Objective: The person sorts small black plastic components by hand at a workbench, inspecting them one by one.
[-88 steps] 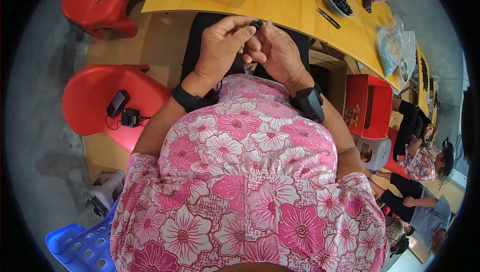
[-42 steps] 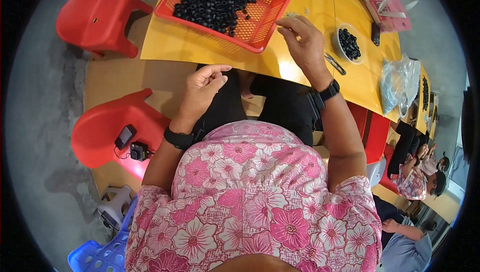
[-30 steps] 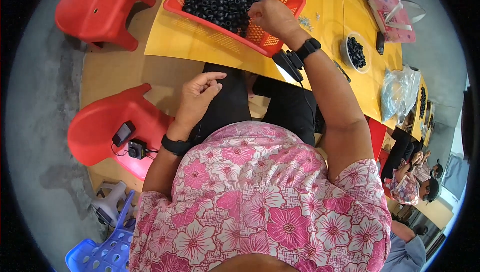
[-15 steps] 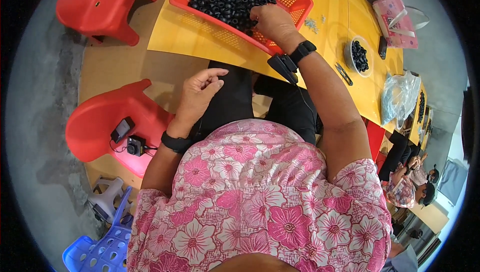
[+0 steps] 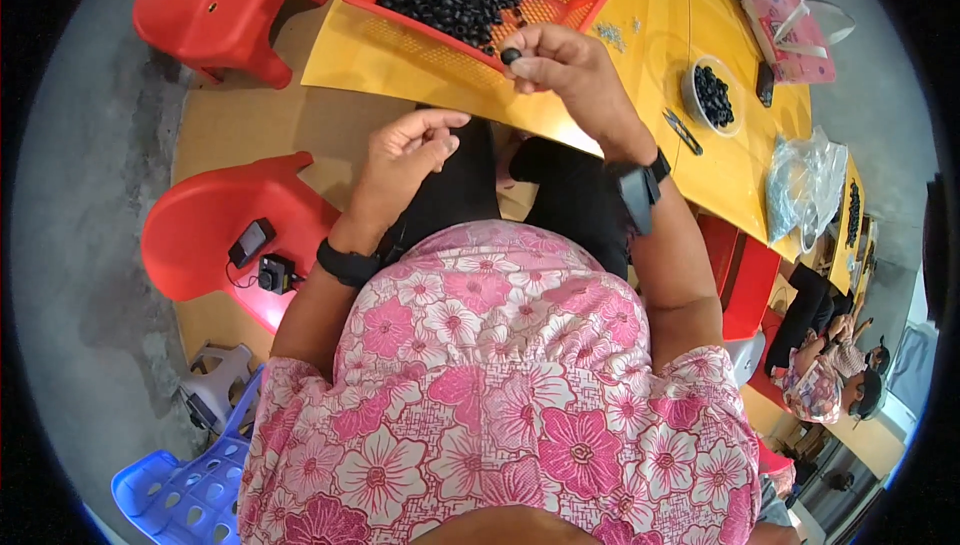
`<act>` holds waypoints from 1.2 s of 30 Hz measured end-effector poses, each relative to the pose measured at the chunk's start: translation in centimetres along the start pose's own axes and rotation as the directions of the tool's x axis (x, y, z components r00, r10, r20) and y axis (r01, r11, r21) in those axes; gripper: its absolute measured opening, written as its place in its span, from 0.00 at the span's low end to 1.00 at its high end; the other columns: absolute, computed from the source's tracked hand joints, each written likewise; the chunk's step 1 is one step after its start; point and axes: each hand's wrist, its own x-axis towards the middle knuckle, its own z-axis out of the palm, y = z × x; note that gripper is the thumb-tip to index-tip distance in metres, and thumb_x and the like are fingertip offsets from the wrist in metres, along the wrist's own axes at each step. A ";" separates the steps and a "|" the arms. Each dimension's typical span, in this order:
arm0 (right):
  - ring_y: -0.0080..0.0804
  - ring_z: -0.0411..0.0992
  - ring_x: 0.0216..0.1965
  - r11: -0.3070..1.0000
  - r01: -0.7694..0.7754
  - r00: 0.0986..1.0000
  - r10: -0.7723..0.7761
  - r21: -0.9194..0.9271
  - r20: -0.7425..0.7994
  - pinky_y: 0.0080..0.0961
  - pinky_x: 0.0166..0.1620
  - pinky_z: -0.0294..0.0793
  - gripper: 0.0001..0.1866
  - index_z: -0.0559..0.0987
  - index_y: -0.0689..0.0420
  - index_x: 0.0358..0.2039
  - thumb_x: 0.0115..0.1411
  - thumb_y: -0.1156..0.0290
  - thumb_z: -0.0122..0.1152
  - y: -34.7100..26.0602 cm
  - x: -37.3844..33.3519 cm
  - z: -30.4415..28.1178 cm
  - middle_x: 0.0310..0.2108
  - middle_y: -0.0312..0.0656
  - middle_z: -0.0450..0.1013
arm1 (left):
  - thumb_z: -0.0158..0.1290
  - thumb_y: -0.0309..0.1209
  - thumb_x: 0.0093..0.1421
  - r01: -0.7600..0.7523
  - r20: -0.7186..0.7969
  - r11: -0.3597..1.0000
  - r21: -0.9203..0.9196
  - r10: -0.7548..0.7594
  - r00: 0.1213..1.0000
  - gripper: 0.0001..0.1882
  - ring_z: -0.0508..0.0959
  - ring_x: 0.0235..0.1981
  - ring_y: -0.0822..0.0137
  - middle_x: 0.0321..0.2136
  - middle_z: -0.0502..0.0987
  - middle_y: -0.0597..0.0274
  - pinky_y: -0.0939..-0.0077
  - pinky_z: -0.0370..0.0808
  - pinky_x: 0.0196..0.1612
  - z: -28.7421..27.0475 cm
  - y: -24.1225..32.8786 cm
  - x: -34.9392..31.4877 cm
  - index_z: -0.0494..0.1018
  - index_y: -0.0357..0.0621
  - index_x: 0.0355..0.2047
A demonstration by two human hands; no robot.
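Note:
Between the thumb and fingertips of my right hand (image 5: 572, 70) is a small black round piece (image 5: 511, 57), held just off the near rim of a red plastic basket (image 5: 590, 17). Many similar black ring-shaped pieces (image 5: 440, 0) are heaped in that basket, on the yellow table. My left hand (image 5: 405, 165) hovers over my lap, short of the table edge. Its index finger stretches out apart from the thumb, the other fingers are bent, and I see nothing held there.
To the right on the yellow table (image 5: 655, 75) are small silvery bits (image 5: 610, 37), thread snips (image 5: 683, 132), a clear bowl of black pieces (image 5: 735, 130) and a plastic bag (image 5: 800, 190). A red chair (image 5: 210, 220) with small devices stands at left. Other people sit at far right.
My right hand has come out of the basket toward me, bringing a black piece in its fingertips. My left hand has moved slightly, still above my lap.

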 end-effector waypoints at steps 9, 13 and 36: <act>0.16 0.68 0.25 0.928 0.092 0.993 -0.061 0.361 -0.097 0.12 0.31 0.69 0.10 0.76 0.61 0.41 0.57 0.77 0.59 2.2 -9.6 1.0 0.29 0.32 0.72 | 0.51 0.29 0.61 0.132 0.216 0.978 -0.163 -0.096 0.972 0.11 0.68 0.26 0.81 0.27 0.71 0.71 0.87 0.68 0.32 5.6 1.2 0.7 0.73 0.36 0.42; 0.16 0.67 0.25 0.920 0.111 0.991 -0.073 0.377 -0.114 0.11 0.30 0.68 0.10 0.77 0.61 0.41 0.58 0.75 0.58 2.9 -11.0 0.5 0.28 0.31 0.72 | 0.51 0.32 0.62 0.182 0.268 0.962 -0.202 -0.124 0.955 0.12 0.68 0.26 0.81 0.27 0.72 0.71 0.87 0.68 0.32 7.2 0.7 0.7 0.74 0.37 0.41; 0.14 0.67 0.23 0.984 0.165 0.970 -0.148 0.073 -0.193 0.11 0.26 0.67 0.09 0.80 0.57 0.40 0.58 0.75 0.57 3.7 -10.0 1.4 0.28 0.31 0.71 | 0.49 0.34 0.63 0.473 0.451 0.693 -0.544 -0.234 0.861 0.11 0.71 0.30 0.77 0.29 0.73 0.67 0.82 0.71 0.35 6.0 -1.5 1.9 0.72 0.38 0.40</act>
